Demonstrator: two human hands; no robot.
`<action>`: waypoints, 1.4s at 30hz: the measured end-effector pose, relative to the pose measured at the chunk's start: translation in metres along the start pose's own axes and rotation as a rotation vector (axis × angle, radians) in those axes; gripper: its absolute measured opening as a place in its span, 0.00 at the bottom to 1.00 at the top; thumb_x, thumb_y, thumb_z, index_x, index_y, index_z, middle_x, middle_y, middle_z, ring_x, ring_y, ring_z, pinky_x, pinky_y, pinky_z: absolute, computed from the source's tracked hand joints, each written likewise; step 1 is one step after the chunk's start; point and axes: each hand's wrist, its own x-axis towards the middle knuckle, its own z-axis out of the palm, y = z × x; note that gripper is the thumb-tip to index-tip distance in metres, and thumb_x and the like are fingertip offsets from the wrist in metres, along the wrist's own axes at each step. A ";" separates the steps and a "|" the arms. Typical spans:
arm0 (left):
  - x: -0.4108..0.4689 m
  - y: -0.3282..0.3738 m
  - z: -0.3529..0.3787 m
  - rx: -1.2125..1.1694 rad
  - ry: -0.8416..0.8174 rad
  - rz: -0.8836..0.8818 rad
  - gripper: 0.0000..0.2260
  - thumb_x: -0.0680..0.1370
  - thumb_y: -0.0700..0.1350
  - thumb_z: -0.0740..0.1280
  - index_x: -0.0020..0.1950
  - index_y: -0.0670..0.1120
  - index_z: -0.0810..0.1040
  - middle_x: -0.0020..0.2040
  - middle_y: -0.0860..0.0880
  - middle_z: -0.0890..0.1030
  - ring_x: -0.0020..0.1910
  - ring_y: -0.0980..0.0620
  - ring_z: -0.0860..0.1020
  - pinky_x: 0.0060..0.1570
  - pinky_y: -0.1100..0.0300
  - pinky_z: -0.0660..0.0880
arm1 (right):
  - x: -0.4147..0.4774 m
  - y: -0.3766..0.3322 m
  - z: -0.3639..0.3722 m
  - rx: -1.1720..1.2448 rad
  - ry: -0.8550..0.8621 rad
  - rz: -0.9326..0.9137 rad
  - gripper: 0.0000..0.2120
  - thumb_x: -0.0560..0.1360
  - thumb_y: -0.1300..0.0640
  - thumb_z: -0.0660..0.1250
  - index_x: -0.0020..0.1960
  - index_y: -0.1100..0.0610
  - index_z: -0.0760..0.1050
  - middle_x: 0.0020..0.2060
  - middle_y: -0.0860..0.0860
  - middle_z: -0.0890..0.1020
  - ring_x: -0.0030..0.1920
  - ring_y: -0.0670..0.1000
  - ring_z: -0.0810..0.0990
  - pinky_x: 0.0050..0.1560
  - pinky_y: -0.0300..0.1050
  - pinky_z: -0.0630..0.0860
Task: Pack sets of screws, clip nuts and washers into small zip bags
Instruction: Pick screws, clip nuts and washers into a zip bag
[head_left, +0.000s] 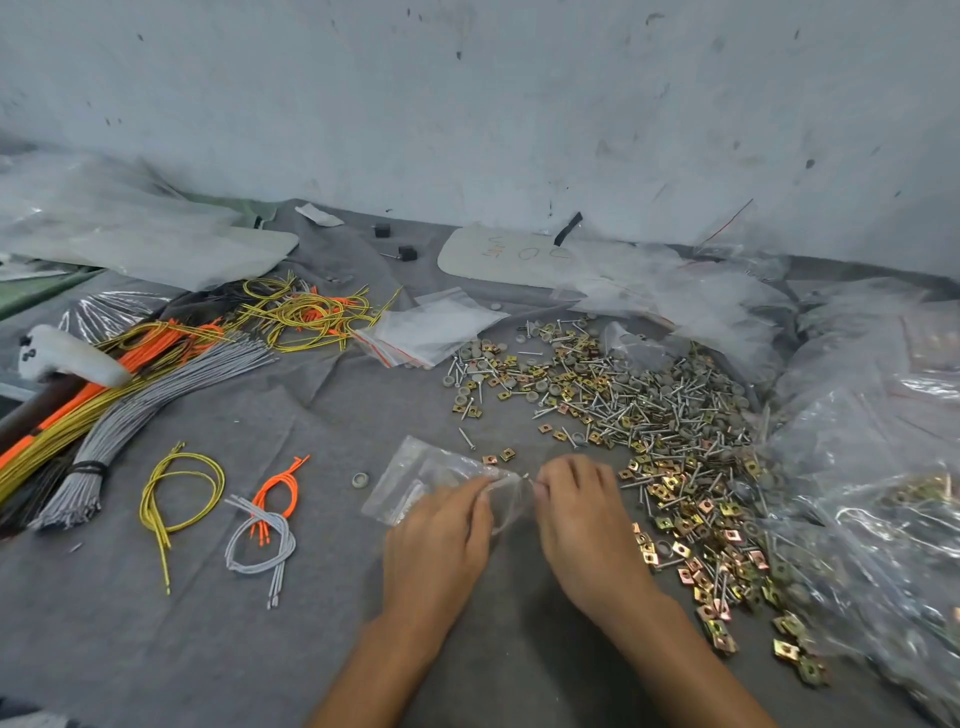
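Observation:
A small clear zip bag (415, 480) lies on the grey cloth just in front of me. My left hand (441, 540) pinches its right edge. My right hand (582, 509) pinches the same edge from the other side, fingers curled. A big heap of screws, brass clip nuts and grey washers (649, 410) spreads to the right of my hands. Two loose clip nuts (498, 457) and one screw (466, 438) lie just beyond the bag. A single washer (360, 479) sits left of it. What the bag holds is unclear.
A stack of empty zip bags (426, 332) lies at mid-table. Bundles of grey, orange and yellow cords (130, 384) fill the left side, with small loops (260, 525) nearer me. Large plastic bags of packed parts (883, 493) crowd the right edge. A wall stands behind.

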 end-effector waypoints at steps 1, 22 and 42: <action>0.000 0.001 0.000 0.019 0.005 -0.015 0.08 0.80 0.50 0.66 0.56 0.57 0.81 0.43 0.54 0.80 0.43 0.51 0.79 0.37 0.56 0.75 | -0.005 -0.005 -0.003 0.089 0.010 0.016 0.08 0.84 0.51 0.55 0.50 0.53 0.70 0.47 0.49 0.75 0.47 0.52 0.70 0.48 0.50 0.71; -0.001 -0.007 0.004 -0.228 -0.078 -0.150 0.16 0.75 0.48 0.61 0.60 0.56 0.80 0.42 0.54 0.84 0.42 0.53 0.81 0.42 0.57 0.74 | 0.001 -0.038 0.007 0.186 -0.190 0.006 0.11 0.82 0.56 0.60 0.62 0.51 0.76 0.55 0.49 0.80 0.56 0.53 0.78 0.55 0.48 0.73; 0.004 -0.007 -0.003 -0.300 0.025 -0.146 0.15 0.72 0.42 0.65 0.55 0.52 0.86 0.39 0.53 0.84 0.39 0.54 0.78 0.39 0.68 0.68 | 0.125 -0.023 0.045 0.040 -0.321 0.087 0.07 0.78 0.49 0.68 0.44 0.50 0.76 0.39 0.46 0.80 0.44 0.50 0.80 0.48 0.52 0.79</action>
